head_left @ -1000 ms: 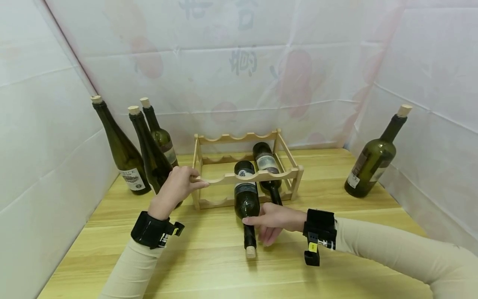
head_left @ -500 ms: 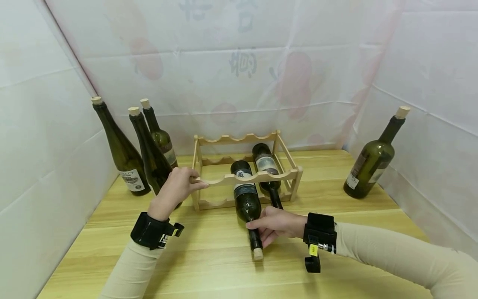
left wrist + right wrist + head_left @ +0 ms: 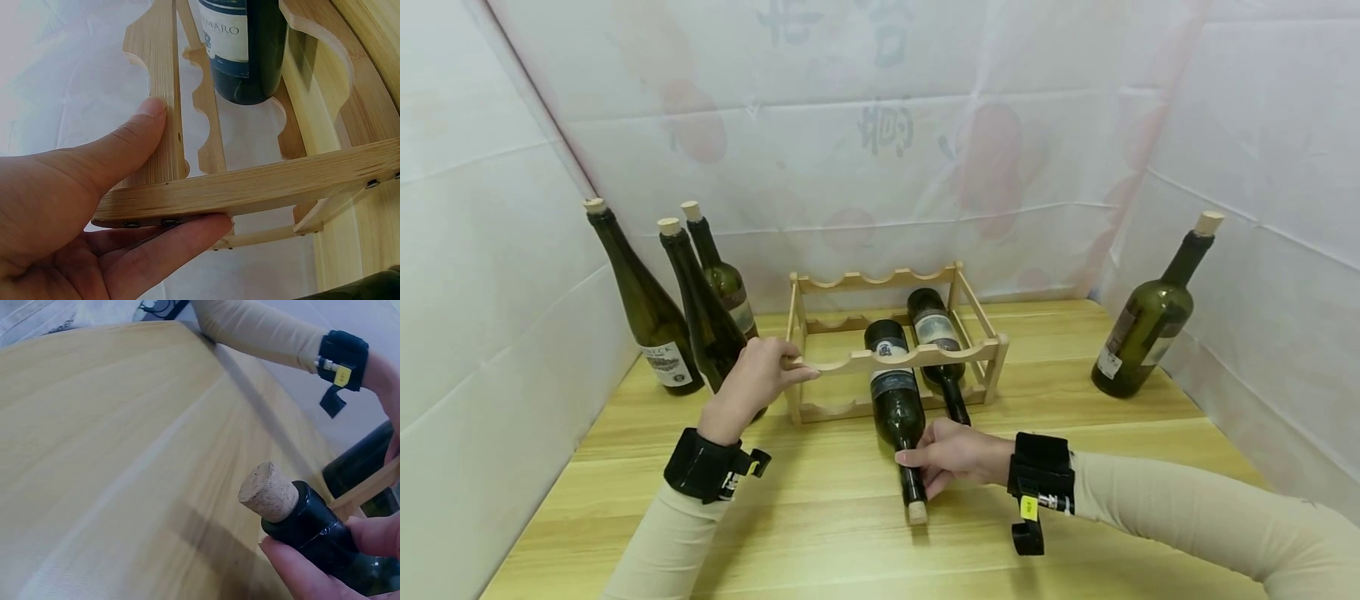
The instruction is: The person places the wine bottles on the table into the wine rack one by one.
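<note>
My right hand [image 3: 955, 454] grips the neck of a dark green wine bottle [image 3: 901, 412], thumb on top and fingers beneath. The bottle lies tilted through the lower level of a wooden wine rack [image 3: 850, 362], its corked end toward me. In the right wrist view the cork [image 3: 269, 490] sticks out past the fingertips. My left hand [image 3: 752, 375] pinches the rack's front left top corner; in the left wrist view the thumb presses the scalloped rail [image 3: 164, 94] and fingers lie under the side bar [image 3: 250, 187]. A second bottle [image 3: 936, 329] lies in the rack's right slot.
Several corked bottles stand upright at left, among them a labelled one [image 3: 658, 333] and one [image 3: 700, 308] partly behind my left hand. Another corked bottle [image 3: 1142, 325] stands at the right. White cloth walls [image 3: 880, 167] enclose the wooden table [image 3: 820, 533].
The right hand has closed around the bottle's neck, and the corked end has swung slightly right. The bottle's base has shifted a little left. My left hand stays on the rack corner.
</note>
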The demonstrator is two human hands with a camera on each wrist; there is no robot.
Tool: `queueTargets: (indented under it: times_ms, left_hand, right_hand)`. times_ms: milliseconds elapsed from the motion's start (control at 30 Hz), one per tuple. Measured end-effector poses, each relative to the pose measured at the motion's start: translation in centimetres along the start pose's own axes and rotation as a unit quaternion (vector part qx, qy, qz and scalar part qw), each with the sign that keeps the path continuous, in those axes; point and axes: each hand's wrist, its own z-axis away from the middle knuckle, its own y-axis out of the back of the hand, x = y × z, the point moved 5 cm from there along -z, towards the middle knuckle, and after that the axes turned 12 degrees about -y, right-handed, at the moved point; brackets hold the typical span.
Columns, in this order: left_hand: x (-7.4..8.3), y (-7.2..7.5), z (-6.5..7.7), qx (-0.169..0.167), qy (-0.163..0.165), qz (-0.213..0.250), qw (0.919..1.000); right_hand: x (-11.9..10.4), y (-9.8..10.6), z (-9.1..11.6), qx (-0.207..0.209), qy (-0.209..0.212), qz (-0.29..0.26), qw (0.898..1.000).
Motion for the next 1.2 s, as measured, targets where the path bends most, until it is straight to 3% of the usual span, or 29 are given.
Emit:
queueTargets:
  times_ms: [700, 1200]
  left_hand:
    - [0.1, 0.0, -0.1, -0.005, 0.008, 0.008, 0.9999]
    - [0.0, 0.1, 0.0, -0.009, 0.009, 0.008, 0.9999]
  right_hand:
    - [-2.1, 1.9, -3.5, 0.03, 0.027, 0.0, 0.999]
    - [-2.9, 3.1, -5.9, 0.071, 0.02, 0.012, 0.997]
